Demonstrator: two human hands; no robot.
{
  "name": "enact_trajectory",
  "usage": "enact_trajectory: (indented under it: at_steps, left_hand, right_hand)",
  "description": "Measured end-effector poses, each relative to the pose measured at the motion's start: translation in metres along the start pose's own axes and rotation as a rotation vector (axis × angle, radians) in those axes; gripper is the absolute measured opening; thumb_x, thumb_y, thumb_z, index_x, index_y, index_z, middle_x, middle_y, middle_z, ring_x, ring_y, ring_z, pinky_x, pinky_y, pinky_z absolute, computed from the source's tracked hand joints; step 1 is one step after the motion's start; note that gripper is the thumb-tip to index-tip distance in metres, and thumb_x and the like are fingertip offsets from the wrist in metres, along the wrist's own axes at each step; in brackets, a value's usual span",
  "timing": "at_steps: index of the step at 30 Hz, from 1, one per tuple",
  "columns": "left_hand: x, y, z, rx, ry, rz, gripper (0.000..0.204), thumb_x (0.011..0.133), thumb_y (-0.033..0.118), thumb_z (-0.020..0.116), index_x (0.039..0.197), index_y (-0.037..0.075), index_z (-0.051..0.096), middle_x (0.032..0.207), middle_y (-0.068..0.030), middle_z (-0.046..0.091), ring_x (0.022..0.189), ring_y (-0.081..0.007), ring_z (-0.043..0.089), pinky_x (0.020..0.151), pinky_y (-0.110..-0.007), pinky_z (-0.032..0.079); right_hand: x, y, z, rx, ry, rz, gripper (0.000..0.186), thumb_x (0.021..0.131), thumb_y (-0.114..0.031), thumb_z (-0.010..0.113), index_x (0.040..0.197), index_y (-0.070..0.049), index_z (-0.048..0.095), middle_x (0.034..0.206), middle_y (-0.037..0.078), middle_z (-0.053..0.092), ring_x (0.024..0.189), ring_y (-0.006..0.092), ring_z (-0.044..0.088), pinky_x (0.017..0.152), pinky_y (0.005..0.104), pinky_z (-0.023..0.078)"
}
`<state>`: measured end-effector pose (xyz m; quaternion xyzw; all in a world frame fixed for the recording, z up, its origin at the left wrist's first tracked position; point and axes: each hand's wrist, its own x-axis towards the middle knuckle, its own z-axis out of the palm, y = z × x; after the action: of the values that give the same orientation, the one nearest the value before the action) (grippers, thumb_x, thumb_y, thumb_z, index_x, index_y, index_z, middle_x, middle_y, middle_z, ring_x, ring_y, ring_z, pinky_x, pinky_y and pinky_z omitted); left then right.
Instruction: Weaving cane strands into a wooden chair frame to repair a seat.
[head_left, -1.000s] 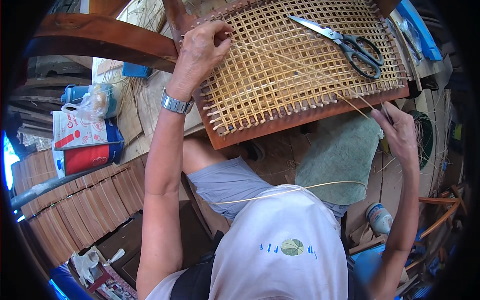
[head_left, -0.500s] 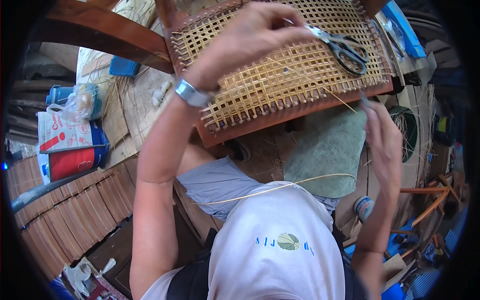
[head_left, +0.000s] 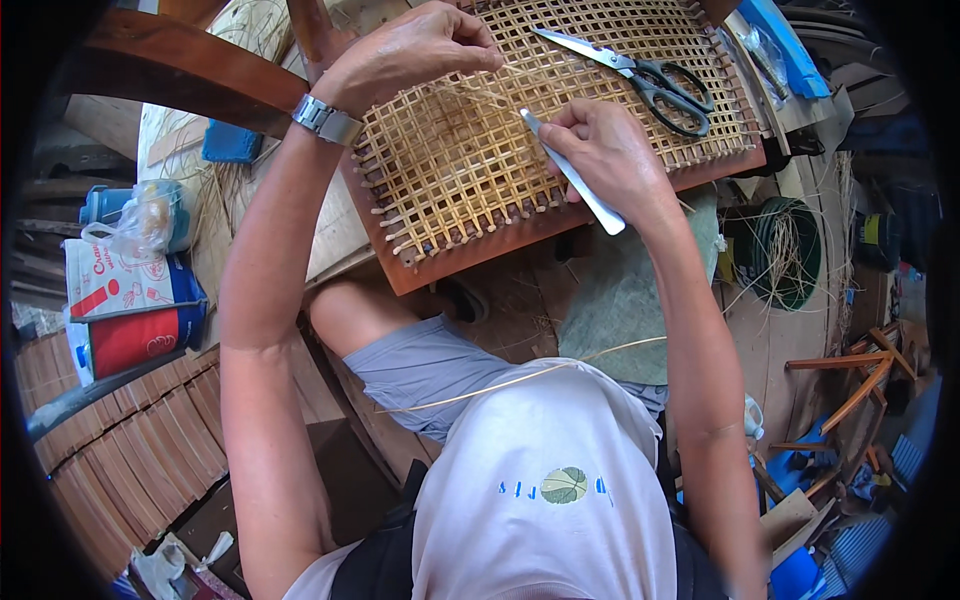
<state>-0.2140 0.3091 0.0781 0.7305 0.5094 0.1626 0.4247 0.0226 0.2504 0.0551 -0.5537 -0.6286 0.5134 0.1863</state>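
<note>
A woven cane seat (head_left: 450, 190) in a reddish-brown wooden frame (head_left: 450, 268) lies in front of me. Over its far left part, my left hand (head_left: 440, 48) is closed in a pinch, with a thin cane strand (head_left: 515, 72) running from the fingertips. Near the middle of the weave, my right hand (head_left: 610, 150) grips a flat white tool (head_left: 590, 195); its narrow end points up and left toward the weave. Scissors with black handles (head_left: 640, 75) rest on the seat beyond my right hand, blades slightly apart.
A loose cane strand (head_left: 450, 400) crosses my lap. Beside my right forearm are a greenish sheet (head_left: 610, 320) and a dark green bucket (head_left: 790, 260) of cane strands. To the left stand a blue sponge-like block (head_left: 230, 140), a printed bag (head_left: 135, 310) and stacked wooden strips (head_left: 130, 440).
My left hand has let go of the scissors, which now lie on the seat, and moved left. My right hand has come from beyond the near right edge onto the weave with the white tool.
</note>
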Motion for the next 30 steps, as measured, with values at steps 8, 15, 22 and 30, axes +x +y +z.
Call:
enact_trajectory:
  at_steps: [8,15,22,30]
  left_hand:
    - [-0.005,0.026,-0.001,0.39,0.038,-0.068,0.03,0.083,0.033,0.079,0.092,0.004,0.08,0.08,-0.012,0.075,0.07,-0.0176,0.069,0.064,-0.035,0.052]
    - [-0.001,0.028,-0.001,0.333,0.097,-0.056,0.029,0.083,0.028,0.077,0.093,0.001,0.079,0.079,-0.0121,0.075,0.07,-0.0183,0.07,0.065,-0.034,0.054]
    - [0.009,0.026,0.003,0.337,-0.06,0.029,0.028,0.084,0.027,0.075,0.094,0.002,0.079,0.073,-0.0103,0.073,0.068,-0.0158,0.068,0.062,-0.034,0.052]
    - [0.005,0.018,0.002,0.275,-0.021,0.083,0.025,0.088,0.029,0.075,0.096,0.007,0.08,0.07,-0.0048,0.072,0.062,-0.0123,0.063,0.058,-0.032,0.049]
  right_hand:
    - [0.011,0.0,0.009,0.04,0.004,0.028,0.026,0.097,-0.021,0.066,0.096,0.005,0.066,0.07,0.006,0.066,0.05,0.0098,0.06,0.042,0.0254,0.048]
    - [0.014,0.012,0.017,0.064,0.104,-0.033,0.028,0.097,-0.022,0.067,0.098,0.006,0.067,0.074,0.009,0.069,0.059,0.0123,0.067,0.046,0.0266,0.054]
    - [0.017,0.006,0.008,-0.085,-0.02,-0.04,0.027,0.1,-0.02,0.061,0.097,0.006,0.064,0.069,0.008,0.066,0.053,0.0117,0.065,0.045,0.0275,0.052]
    - [0.019,0.009,0.005,0.002,-0.018,0.011,0.026,0.101,-0.021,0.06,0.094,0.004,0.063,0.066,0.003,0.061,0.047,0.0074,0.054,0.039,0.0247,0.04]
